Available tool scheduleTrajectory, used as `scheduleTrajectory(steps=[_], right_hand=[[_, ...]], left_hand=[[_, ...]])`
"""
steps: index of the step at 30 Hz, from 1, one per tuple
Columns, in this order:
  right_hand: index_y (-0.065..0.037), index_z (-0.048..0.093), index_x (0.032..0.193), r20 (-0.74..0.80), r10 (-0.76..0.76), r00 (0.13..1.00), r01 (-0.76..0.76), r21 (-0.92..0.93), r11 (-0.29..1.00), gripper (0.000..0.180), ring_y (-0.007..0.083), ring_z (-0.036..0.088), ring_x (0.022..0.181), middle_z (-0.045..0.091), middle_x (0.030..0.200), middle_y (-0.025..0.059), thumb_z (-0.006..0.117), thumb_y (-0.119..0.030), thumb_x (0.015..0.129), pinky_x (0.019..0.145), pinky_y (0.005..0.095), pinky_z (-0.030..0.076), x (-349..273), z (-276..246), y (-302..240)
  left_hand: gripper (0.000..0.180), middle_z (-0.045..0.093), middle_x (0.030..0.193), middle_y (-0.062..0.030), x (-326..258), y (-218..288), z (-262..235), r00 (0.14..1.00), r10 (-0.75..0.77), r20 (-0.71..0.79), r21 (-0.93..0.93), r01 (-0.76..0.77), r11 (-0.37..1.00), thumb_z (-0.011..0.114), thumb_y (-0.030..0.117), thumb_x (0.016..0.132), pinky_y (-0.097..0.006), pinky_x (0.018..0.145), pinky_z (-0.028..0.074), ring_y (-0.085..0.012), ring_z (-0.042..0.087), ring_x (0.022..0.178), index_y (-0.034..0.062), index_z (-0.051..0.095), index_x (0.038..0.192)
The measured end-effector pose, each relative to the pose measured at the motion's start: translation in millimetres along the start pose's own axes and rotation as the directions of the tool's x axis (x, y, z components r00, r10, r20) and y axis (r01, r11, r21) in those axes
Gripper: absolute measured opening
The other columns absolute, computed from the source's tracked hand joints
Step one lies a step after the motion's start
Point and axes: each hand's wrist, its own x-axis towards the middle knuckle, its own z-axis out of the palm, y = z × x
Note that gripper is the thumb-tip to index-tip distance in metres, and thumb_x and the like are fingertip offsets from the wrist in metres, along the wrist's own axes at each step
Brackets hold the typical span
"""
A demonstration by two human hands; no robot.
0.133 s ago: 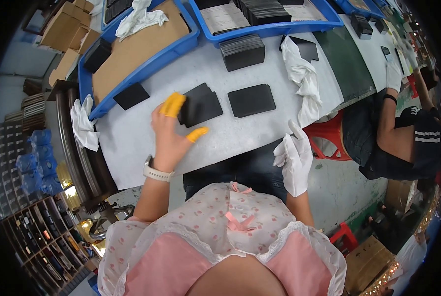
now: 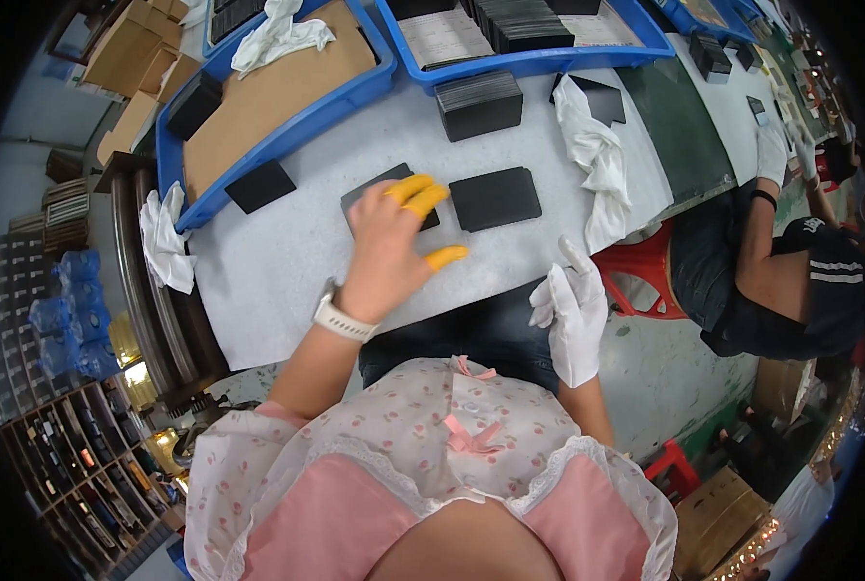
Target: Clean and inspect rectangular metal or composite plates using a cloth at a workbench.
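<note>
My left hand (image 2: 386, 254), with yellow covers on several fingertips, hovers over a small pile of thin black rectangular plates (image 2: 374, 180) and partly hides it. Its thumb and fingers are apart, with nothing seen between them. Just right of those fingers lies a second, neater stack of black plates (image 2: 496, 199). My right hand (image 2: 577, 315), in a white glove, is held off the table's front edge, fingers loosely spread and holding nothing. At the left, one black plate (image 2: 260, 187) rests against a blue tray (image 2: 287, 136).
A tall block of black plates (image 2: 479, 107) stands behind the stacks, near another blue tray (image 2: 529, 62). White cloths (image 2: 595, 160) lie at the right and a white cloth (image 2: 166, 242) hangs at the left edge. A red stool (image 2: 640, 276) and a seated co-worker (image 2: 790, 261) are at right.
My left hand has moved right, from the left side of the loose pile to above it, towards the neater stack. My right hand has shifted only slightly.
</note>
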Motion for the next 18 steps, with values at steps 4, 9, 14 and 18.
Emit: scheduleTrajectory(steps=[4, 9, 14, 18], right_hand=[[-0.002, 0.054, 0.152, -0.013, -0.03, 0.999, 0.029, -0.059, 0.998, 0.05, 0.0081, 0.058, 0.056, 0.068, 0.079, 0.0051, 0.068, -0.019, 0.108, 0.053, 0.0223, 0.044, -6.2, -1.5, -3.0], [0.001, 0.054, 0.153, -0.045, -0.035, 0.998, 0.032, -0.053, 0.998, 0.047, 0.0075, 0.056, 0.055, 0.067, 0.076, 0.0044, 0.063, -0.016, 0.11, 0.052, 0.0219, 0.043, -2.8, -11.7, 0.3], [-0.002, 0.054, 0.153, -0.037, -0.027, 0.999, 0.026, -0.037, 0.999, 0.05, 0.0135, 0.067, 0.07, 0.073, 0.091, 0.0074, 0.067, -0.018, 0.107, 0.061, 0.0273, 0.052, 0.4, -19.7, 14.5], [0.0, 0.056, 0.151, 0.047, -0.51, 0.859, 0.508, -0.202, 0.837, 0.045, 0.0269, 0.077, 0.094, 0.079, 0.111, 0.0133, 0.063, -0.016, 0.109, 0.085, 0.0349, 0.06, 7.4, -18.1, 42.3]], left_hand=[[0.085, 0.065, 0.127, -0.0138, 31.8, 13.3, 18.1, 0.964, -0.143, 0.224, 0.082, 0.128, 0.988, 0.1, 0.04, 0.067, -0.046, 0.105, 0.037, -0.0345, 0.054, 0.121, 0.0047, 0.068, 0.138], [0.082, 0.065, 0.121, -0.0127, 36.9, 17.2, 13.9, 0.964, -0.163, 0.212, 0.122, 0.14, 0.983, 0.1, 0.038, 0.066, -0.045, 0.103, 0.036, -0.0332, 0.054, 0.117, 0.0046, 0.07, 0.135], [0.074, 0.064, 0.119, -0.0113, 42.2, 31.1, 9.4, 0.983, -0.146, 0.113, 0.051, 0.141, 0.989, 0.102, 0.032, 0.065, -0.045, 0.102, 0.037, -0.0329, 0.055, 0.116, 0.0077, 0.073, 0.129], [0.068, 0.065, 0.119, -0.013, 38.6, 62.3, 7.9, 0.995, -0.055, 0.082, -0.061, 0.06, 0.996, 0.099, 0.032, 0.069, -0.046, 0.099, 0.036, -0.033, 0.054, 0.116, 0.0049, 0.075, 0.127]])
